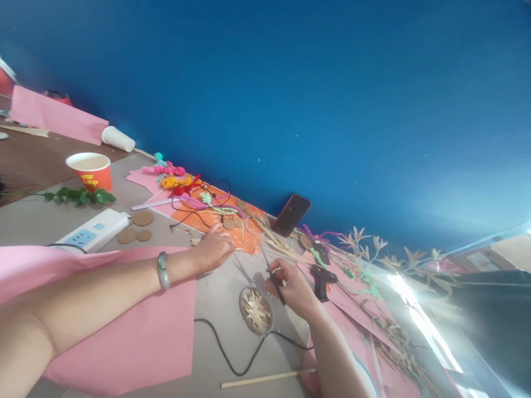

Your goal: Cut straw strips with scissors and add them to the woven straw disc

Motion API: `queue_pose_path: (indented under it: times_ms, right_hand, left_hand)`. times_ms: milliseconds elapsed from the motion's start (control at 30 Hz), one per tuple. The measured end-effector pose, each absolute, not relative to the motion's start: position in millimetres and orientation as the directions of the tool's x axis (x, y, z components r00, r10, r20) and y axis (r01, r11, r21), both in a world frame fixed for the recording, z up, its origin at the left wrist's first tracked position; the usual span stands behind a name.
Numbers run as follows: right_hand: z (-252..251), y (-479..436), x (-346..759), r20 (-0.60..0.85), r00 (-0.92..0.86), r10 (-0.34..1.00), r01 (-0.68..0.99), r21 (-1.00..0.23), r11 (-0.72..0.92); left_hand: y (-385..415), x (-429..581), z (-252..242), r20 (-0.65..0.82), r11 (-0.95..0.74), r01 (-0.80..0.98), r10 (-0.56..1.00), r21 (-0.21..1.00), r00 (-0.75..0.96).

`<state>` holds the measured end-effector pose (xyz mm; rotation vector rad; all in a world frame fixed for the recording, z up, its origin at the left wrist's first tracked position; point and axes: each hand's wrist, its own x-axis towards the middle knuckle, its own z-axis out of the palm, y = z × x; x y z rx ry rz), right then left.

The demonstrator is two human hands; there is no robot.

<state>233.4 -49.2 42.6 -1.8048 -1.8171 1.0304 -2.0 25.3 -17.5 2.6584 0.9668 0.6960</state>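
My left hand (213,250) reaches forward over the grey table, fingers curled down onto thin straw strips (232,246) at the edge of an orange paper sheet (199,218); a green bangle sits on that wrist. My right hand (290,284) is closed round a pair of dark scissors (271,273), blades pointing away from me. Just below it lies a round brown disc (256,310) with pale straw pieces stuck on it.
A black glue gun (321,279) lies right of my right hand, its cable (232,354) looping toward me. A phone (291,214) leans on the blue wall. Pink paper (136,331), a white power strip (93,232), a red paper cup (90,170), pipe cleaners (174,179) and dried stems (373,254) lie around.
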Motion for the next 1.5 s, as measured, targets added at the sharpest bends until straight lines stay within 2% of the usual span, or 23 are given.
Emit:
queue_pose_path:
  times_ms: [300,700,800,933,1033,1167,1300,1500]
  right_hand:
    - [43,-49,232,-0.190,-0.094,0.977,0.681,-0.729,-0.076]
    - [42,-49,230,-0.174,-0.090,0.981,0.695,-0.716,-0.063]
    - [41,-49,230,-0.175,-0.098,0.980,0.681,-0.730,-0.062]
    - [41,-49,231,-0.169,-0.085,0.982,0.684,-0.726,-0.066]
    - [42,-49,230,-0.133,-0.080,0.988,0.676,-0.735,-0.044]
    - [39,-49,228,-0.085,-0.075,0.994,0.578,-0.815,-0.026]
    - [32,-50,224,-0.037,-0.047,0.998,0.425,-0.905,-0.013]
    - [28,-53,214,0.000,-0.022,1.000,0.354,-0.935,0.008]
  left_hand:
    - [26,-3,-18,0.388,-0.699,0.570,0.714,0.431,0.583]
    - [27,-1,-22,0.383,-0.666,0.643,0.745,0.378,0.546]
    - [25,0,-19,0.377,-0.641,0.628,0.767,0.441,0.519]
    - [22,3,-9,0.320,-0.549,0.592,0.832,0.590,0.453]
    - [20,5,1,0.190,-0.414,0.530,0.885,0.740,0.426]
    - [15,7,9,0.024,-0.209,0.339,0.879,0.917,0.476]
    - [6,10,13,-0.015,-0.146,0.244,0.831,0.959,0.557]
    - [-4,13,12,0.065,-0.251,0.240,0.806,0.938,0.588]
